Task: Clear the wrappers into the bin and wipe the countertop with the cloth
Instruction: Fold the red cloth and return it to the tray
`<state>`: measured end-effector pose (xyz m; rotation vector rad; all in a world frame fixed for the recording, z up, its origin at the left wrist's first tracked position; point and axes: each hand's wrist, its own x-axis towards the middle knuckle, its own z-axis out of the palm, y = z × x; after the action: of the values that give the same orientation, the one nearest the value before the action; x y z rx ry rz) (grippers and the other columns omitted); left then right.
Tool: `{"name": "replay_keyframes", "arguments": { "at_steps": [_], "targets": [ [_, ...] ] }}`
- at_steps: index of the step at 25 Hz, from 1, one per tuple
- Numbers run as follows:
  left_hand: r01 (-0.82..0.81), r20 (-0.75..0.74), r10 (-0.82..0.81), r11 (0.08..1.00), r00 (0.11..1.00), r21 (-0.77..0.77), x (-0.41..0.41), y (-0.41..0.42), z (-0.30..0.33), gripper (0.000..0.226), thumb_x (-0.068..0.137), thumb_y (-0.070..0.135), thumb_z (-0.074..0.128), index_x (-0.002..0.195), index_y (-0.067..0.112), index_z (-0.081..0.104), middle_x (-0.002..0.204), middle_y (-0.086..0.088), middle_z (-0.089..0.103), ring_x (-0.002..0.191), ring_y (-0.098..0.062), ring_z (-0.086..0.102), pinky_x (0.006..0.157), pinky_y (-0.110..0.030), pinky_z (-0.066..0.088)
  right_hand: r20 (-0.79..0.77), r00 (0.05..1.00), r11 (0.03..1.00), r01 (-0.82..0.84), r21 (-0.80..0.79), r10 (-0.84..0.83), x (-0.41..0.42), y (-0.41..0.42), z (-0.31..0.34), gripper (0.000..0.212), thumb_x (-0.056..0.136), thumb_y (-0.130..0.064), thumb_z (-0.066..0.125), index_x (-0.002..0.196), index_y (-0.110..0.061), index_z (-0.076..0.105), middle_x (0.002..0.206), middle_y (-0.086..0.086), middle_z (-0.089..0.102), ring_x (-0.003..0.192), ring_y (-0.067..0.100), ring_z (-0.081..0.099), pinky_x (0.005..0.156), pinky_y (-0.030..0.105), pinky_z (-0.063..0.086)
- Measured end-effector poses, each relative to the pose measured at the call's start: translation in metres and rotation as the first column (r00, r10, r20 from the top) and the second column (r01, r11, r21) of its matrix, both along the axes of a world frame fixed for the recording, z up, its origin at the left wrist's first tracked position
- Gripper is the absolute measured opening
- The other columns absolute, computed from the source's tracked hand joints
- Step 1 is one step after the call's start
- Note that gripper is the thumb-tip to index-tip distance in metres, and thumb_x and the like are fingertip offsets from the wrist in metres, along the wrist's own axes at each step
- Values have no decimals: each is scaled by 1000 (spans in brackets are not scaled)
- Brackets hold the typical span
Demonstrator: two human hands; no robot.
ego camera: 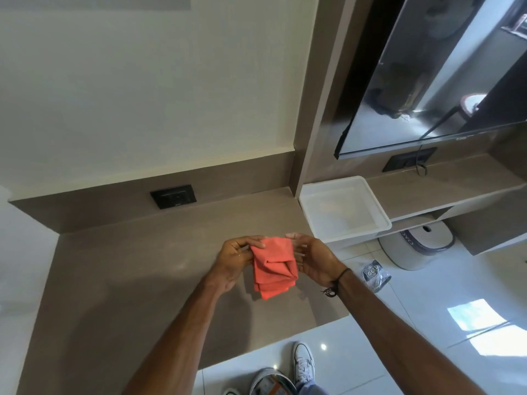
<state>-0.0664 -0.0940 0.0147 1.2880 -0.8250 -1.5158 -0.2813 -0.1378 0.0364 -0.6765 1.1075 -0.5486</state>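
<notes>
An orange-red cloth [273, 266], folded into a bundle, hangs between my two hands above the brown countertop [142, 269]. My left hand [235, 259] pinches its upper left corner. On the other side my right hand [312, 258] holds its right edge with fingers spread along it. A dark wrapper [375, 273] lies on the white floor to the right of the counter. At the bottom edge a round metal bin [271, 383] with something orange inside shows beside my shoe.
A white plastic tub [343, 209] sits on the counter's right end, under a wall-mounted TV [427, 81]. A white round appliance [419, 243] stands on the floor beneath a shelf. Black wall sockets [173, 196] sit in the backsplash.
</notes>
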Motion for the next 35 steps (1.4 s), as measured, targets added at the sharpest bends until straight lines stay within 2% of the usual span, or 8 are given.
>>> {"name": "replay_keyframes", "arguments": {
  "at_steps": [4, 10, 14, 19, 23, 26, 31, 35],
  "targets": [
    [95, 61, -94, 995, 994, -5, -15, -11, 4, 59, 89, -26, 51, 66, 18, 84, 114, -11, 72, 111, -27, 66, 104, -39, 50, -73, 975, 977, -211, 1, 211, -14, 1, -9, 67, 84, -57, 68, 125, -5, 60, 113, 7, 67, 100, 30, 61, 81, 36, 55],
    [208, 12, -212, 964, 977, 166, -50, -42, 0, 37, 81, 21, 66, 116, 31, 74, 97, -1, 77, 75, -14, 70, 63, -30, 57, -72, 996, 994, -60, -97, 53, -45, -23, -23, 46, 78, -17, 83, 121, -6, 68, 118, 18, 73, 106, 31, 71, 94, 43, 58],
    [173, 280, -185, 983, 942, 67, -93, -75, -19, 39, 81, 11, 84, 115, 26, 72, 118, -5, 75, 107, -22, 70, 80, -33, 62, -133, 991, 996, -21, -90, 9, -80, -62, -30, 53, 73, -22, 88, 120, -6, 69, 115, 17, 74, 110, 38, 69, 100, 54, 54],
    [78, 392, -75, 997, 917, 10, -139, -119, -47, 36, 85, 20, 82, 108, 43, 67, 112, 9, 74, 103, -17, 72, 80, -19, 62, -38, 990, 990, -138, 19, 138, -131, -131, -56, 52, 86, -30, 77, 133, -15, 60, 128, 17, 68, 119, 39, 64, 104, 56, 50],
    [81, 857, -54, 997, 513, 15, -148, -121, -84, 53, 97, 39, 65, 144, 18, 55, 148, -6, 57, 139, -24, 52, 117, -39, 45, -147, 974, 984, -169, 51, 175, -147, -183, -86, 43, 92, -29, 68, 133, -18, 59, 128, 15, 67, 119, 38, 63, 104, 59, 48],
    [205, 959, -220, 962, 180, 182, -144, -107, -115, 77, 98, 56, 47, 162, 16, 30, 173, -5, 21, 161, -29, 18, 131, -45, 18, -260, 961, 995, -88, 38, 95, -142, -213, -102, 37, 94, -18, 67, 130, -11, 61, 125, 18, 68, 117, 40, 63, 102, 57, 49],
    [277, 961, -269, 930, 68, 241, -141, -99, -144, 90, 96, 70, 30, 167, 23, 2, 176, -1, -11, 162, -24, -13, 128, -49, -11, -717, 691, 953, -268, -138, 91, -129, -237, -121, 46, 77, -11, 76, 122, -14, 64, 115, 14, 71, 107, 34, 65, 90, 33, 54],
    [289, 954, -298, 918, 45, 273, -136, -98, -146, 91, 95, 72, 30, 167, 23, 1, 176, 0, -12, 162, -24, -13, 127, -49, -12, -839, 542, 879, -421, -225, 45, -138, -234, -122, 74, 71, -23, 79, 137, -17, 47, 129, 13, 57, 116, 36, 57, 95, 45, 52]
  ]
}}
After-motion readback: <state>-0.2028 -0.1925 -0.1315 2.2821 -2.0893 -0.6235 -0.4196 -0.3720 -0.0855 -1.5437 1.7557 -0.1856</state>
